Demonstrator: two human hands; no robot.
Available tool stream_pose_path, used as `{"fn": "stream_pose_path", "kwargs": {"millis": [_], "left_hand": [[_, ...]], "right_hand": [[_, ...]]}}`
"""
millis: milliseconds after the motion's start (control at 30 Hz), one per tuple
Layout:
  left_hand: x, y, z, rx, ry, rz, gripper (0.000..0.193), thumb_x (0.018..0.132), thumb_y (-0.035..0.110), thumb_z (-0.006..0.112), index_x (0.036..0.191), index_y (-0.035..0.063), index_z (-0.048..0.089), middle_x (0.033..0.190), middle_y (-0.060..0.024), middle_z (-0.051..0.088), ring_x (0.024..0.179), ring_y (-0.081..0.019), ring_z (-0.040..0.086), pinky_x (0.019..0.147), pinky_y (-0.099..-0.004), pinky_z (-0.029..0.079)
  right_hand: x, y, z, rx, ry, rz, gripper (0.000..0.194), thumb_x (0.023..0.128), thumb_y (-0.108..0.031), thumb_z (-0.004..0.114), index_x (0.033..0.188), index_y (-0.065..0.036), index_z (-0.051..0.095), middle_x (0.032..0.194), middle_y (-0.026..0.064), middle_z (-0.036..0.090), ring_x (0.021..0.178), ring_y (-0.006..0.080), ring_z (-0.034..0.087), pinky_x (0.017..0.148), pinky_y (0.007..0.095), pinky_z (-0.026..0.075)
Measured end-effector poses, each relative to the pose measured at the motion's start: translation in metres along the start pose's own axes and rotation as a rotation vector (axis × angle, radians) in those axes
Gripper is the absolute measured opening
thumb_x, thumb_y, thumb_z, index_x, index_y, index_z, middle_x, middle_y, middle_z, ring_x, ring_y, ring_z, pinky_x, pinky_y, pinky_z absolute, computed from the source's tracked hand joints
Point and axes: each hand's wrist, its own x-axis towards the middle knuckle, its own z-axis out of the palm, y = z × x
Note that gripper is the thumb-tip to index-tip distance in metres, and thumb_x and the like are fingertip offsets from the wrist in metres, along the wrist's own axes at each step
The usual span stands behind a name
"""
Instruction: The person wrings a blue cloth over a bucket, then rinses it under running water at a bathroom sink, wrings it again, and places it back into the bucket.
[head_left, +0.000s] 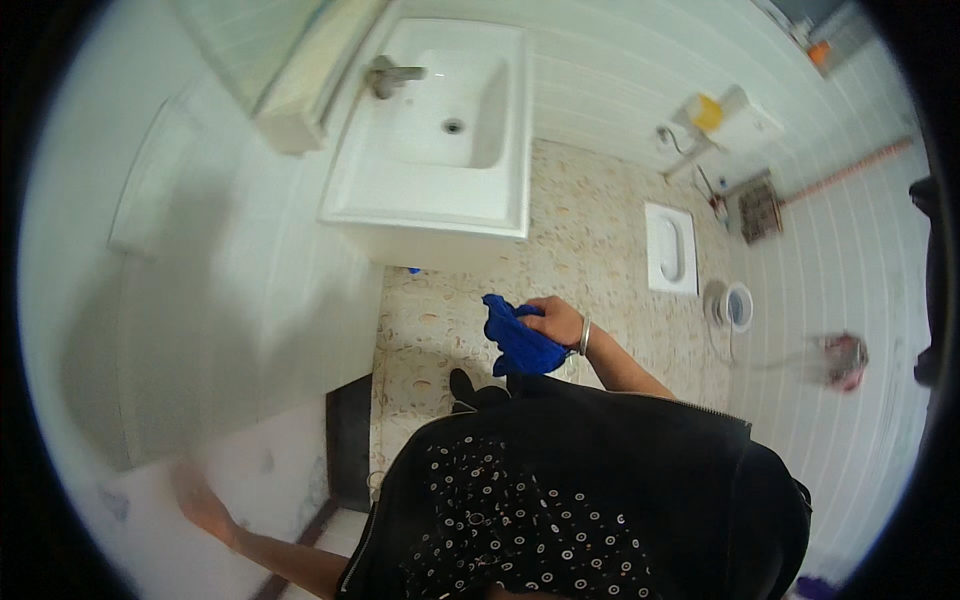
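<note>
In my right hand (553, 322) is a bunched blue cloth (525, 345), gripped at its upper right and hanging in front of my body. A light-coloured bangle (585, 335) circles that wrist. My left hand (201, 501) reaches far out to the left, beside a pale surface with faint bluish marks (262, 480). Blur hides its fingers, and whether it touches that surface I cannot tell. Ahead of me stands a white washbasin (420, 191) with a metal tap (386, 76) at its left side and a dark drain (452, 126).
Right of the basin, a white squat toilet (671, 247) is set in the pebble-patterned floor (585, 217). A white bucket (733, 307) stands near the right wall. A corner of a mirror cabinet (292, 131) juts out at upper left. A dark doorway strip (350, 442) lies low left.
</note>
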Motion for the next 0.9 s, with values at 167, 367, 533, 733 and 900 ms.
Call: {"fn": "stream_pose_path", "kwargs": {"millis": [167, 367, 533, 733, 900], "left_hand": [[-0.076, 0.202, 0.104, -0.710, -0.219, 0.009, 0.015, 0.084, 0.007, 0.059, 0.095, -0.0011, 0.066, 0.095, -0.0104, 0.066, 0.089, -0.0193, 0.062, 0.077, -0.0309, 0.051], [-0.226, 0.414, 0.220, -0.808, -1.505, 0.548, 0.090, 0.073, 0.007, 0.073, 0.149, 0.0099, 0.025, 0.143, -0.0127, 0.038, 0.127, -0.0256, 0.042, 0.105, -0.0360, 0.037], [-0.324, 0.512, 0.272, -0.944, -1.603, 0.035, 0.046, 0.082, 0.000, 0.059, 0.128, -0.0005, 0.051, 0.118, -0.0112, 0.058, 0.109, -0.0201, 0.056, 0.099, -0.0335, 0.043], [-0.403, 0.593, 0.316, -0.893, -1.675, 0.120, 0.027, 0.087, 0.005, 0.052, 0.112, -0.0042, 0.058, 0.105, -0.0123, 0.064, 0.095, -0.0212, 0.061, 0.089, -0.0334, 0.048], [-0.466, 0.675, 0.333, -0.804, -1.748, -0.158, 0.030, 0.088, 0.007, 0.054, 0.116, -0.0037, 0.055, 0.108, -0.0138, 0.063, 0.096, -0.0238, 0.062, 0.090, -0.0360, 0.050]], "right_hand": [[-0.037, -0.016, -0.034, 0.693, 0.123, 0.104, 0.035, 0.087, -0.026, 0.063, 0.107, 0.002, 0.066, 0.091, 0.0108, 0.070, 0.076, 0.0186, 0.065, 0.074, 0.0318, 0.053], [-0.073, -0.049, -0.073, 0.882, -0.056, -0.091, 0.058, 0.090, -0.021, 0.067, 0.137, 0.004, 0.043, 0.126, 0.0087, 0.056, 0.113, 0.0129, 0.051, 0.098, 0.0276, 0.041], [-0.147, 0.025, -0.165, 0.775, 0.304, -0.154, 0.045, 0.084, -0.019, 0.073, 0.121, 0.002, 0.057, 0.089, 0.0043, 0.066, 0.075, 0.0092, 0.061, 0.063, 0.0226, 0.052], [-0.232, 0.128, -0.257, 0.921, 0.377, -0.075, 0.037, 0.086, -0.016, 0.072, 0.118, -0.003, 0.060, 0.079, 0.0004, 0.064, 0.063, 0.0058, 0.058, 0.051, 0.0206, 0.047], [-0.251, 0.188, -0.315, 0.307, 0.794, -0.172, 0.055, 0.079, -0.023, 0.076, 0.127, -0.007, 0.055, 0.108, 0.0130, 0.061, 0.090, 0.0194, 0.062, 0.068, 0.0300, 0.052]]}}
